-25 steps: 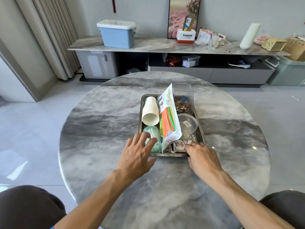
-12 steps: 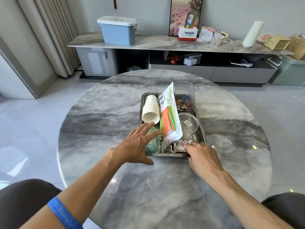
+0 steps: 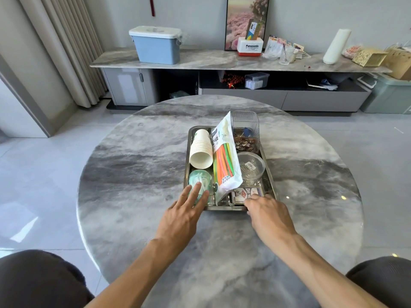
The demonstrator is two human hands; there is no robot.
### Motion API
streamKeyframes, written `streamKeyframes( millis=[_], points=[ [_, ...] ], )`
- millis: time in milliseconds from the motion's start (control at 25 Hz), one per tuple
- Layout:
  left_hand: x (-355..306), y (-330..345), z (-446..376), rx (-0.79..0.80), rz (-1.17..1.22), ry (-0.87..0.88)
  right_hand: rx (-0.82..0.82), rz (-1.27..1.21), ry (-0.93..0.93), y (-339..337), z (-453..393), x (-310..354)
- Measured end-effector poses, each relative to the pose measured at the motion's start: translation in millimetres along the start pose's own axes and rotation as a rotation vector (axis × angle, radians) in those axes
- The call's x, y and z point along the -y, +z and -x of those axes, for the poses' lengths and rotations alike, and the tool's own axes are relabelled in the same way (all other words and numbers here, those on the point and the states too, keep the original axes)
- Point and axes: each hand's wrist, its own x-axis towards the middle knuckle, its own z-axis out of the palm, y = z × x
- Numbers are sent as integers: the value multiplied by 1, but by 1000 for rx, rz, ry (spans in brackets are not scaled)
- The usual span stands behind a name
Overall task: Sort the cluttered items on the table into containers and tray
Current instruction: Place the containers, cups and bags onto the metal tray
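A steel tray (image 3: pixel 270 174) sits in the middle of the round marble table (image 3: pixel 138 174). In it lie a stack of white paper cups (image 3: pixel 200 150), a green translucent container (image 3: pixel 198 178), a white bag of coloured straws (image 3: pixel 224 161), a clear round lid (image 3: pixel 250 166), a clear ribbed bin with small brown pieces (image 3: pixel 245 134) and a card pack (image 3: pixel 245 192). My left hand (image 3: pixel 183 216) reaches over the tray's near left corner, straight fingers resting on the green container. My right hand (image 3: pixel 268 215) is at the tray's near right edge, fingertips curled down by the card pack.
Behind the table runs a long low cabinet (image 3: pixel 222 63) with a blue lidded box (image 3: pixel 156 45), a framed picture (image 3: pixel 246 21), a white roll (image 3: pixel 335 46) and small clutter. Curtains (image 3: pixel 66 47) hang at the left. My knees show at both lower corners.
My left hand swung out to the left and then came back over the tray's near left corner, fingers again on the green container. My right hand stayed at the tray's near right edge.
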Motion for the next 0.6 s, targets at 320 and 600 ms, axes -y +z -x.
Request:
streamKeyframes(
  millis=[320, 600],
  points=[
    [20, 11, -44, 101, 10, -31, -27, 75, -13, 6, -36, -2],
    [48, 19, -118, 87, 20, -84, -79, 62, -4, 12, -124, -16]
  ],
)
